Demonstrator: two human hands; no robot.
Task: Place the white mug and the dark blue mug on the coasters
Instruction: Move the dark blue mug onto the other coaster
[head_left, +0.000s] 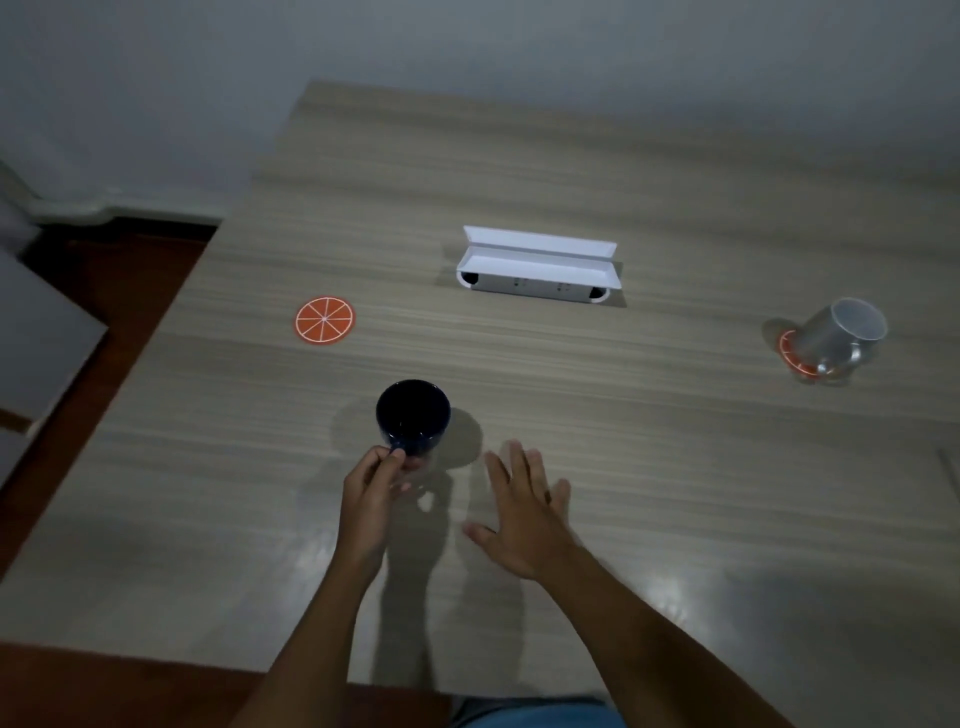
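Dark blue mug (413, 417) upright — handle toward person, left hand (370, 493) pinching it

The supporting surface is a light grey-brown, wood-grain laminate table (519, 171) that fills most of the frame. Left of centre lies a round orange coaster printed as a citrus slice (325, 320), flat and bare. At upper centre sits a white oblong box with its lid flaps open (537, 266). At the right edge of the frame, a second orange citrus-slice coaster (790, 354) lies flat with a white ceramic mug (844, 332) upright on it, covering most of it.
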